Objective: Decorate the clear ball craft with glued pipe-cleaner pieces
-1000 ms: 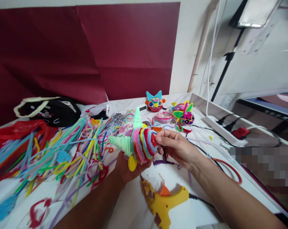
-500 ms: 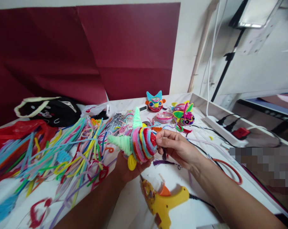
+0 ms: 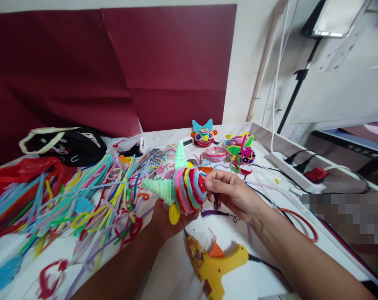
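Note:
A striped pipe-cleaner craft figure with pale green pointed ears and a yellow disc on its side rests in my left hand, which is closed around it from below. At the figure's red end, the thumb and forefinger of my right hand are pinched together. A dark tassel hangs beneath those fingers, its upper end hidden by them. On the tabletop behind lies a purple tassel. Just below my hands is a yellow glue gun with an orange trigger.
Loose pipe cleaners spread across the left side. Two finished craft figures, one blue-eared and one multicoloured, stand at the back. A white power strip with plugs lies right, a black bag back left.
The figure has shifted very slightly to the right in my left hand's grasp. My right hand keeps its pinch at the red end.

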Demonstrator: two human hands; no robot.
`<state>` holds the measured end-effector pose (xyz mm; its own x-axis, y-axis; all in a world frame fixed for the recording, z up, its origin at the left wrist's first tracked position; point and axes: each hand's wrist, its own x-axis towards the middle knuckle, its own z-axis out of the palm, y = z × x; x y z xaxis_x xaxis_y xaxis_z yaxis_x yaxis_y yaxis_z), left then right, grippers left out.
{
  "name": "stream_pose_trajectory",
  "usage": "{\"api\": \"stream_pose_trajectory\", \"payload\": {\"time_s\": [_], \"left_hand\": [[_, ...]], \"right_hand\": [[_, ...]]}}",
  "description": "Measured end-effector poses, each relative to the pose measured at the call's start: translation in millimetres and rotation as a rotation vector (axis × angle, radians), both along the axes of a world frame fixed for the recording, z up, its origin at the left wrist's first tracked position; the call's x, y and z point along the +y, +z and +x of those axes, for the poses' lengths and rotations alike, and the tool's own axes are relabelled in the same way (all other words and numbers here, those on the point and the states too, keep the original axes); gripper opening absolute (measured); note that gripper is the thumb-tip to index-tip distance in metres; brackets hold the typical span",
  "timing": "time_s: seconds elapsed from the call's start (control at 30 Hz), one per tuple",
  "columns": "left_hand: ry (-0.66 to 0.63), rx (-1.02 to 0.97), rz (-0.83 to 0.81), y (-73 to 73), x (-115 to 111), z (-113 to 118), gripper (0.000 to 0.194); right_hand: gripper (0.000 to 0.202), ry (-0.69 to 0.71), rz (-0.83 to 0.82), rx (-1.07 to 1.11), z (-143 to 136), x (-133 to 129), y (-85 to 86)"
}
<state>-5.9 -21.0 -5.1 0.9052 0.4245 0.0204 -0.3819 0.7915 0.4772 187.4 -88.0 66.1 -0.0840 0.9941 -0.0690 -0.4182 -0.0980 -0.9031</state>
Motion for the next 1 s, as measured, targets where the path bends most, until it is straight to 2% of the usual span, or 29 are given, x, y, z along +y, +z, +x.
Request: {"api": "stream_pose_trajectory", "payload": {"time_s": [0.43,0.77,1.0], "left_hand": [[-0.028,-0.025,-0.036,-6.7,2.3,0.7,0.041],[0.012,0.011,-0.041,-0.3,-1.7,3.2,0.039],[-0.038,-0.029,-0.033,-3.1,0.9,1.3,0.040]], "right_hand": [[0.044,-0.014,-0.035,-0.015,-1.8,0.5,0.6],[0.040,-0.008,-0.015,0.002,-2.2,1.0,-0.8],[0.040,-0.003,-0.010,0.012,-1.7,1.6,-2.2]]}}
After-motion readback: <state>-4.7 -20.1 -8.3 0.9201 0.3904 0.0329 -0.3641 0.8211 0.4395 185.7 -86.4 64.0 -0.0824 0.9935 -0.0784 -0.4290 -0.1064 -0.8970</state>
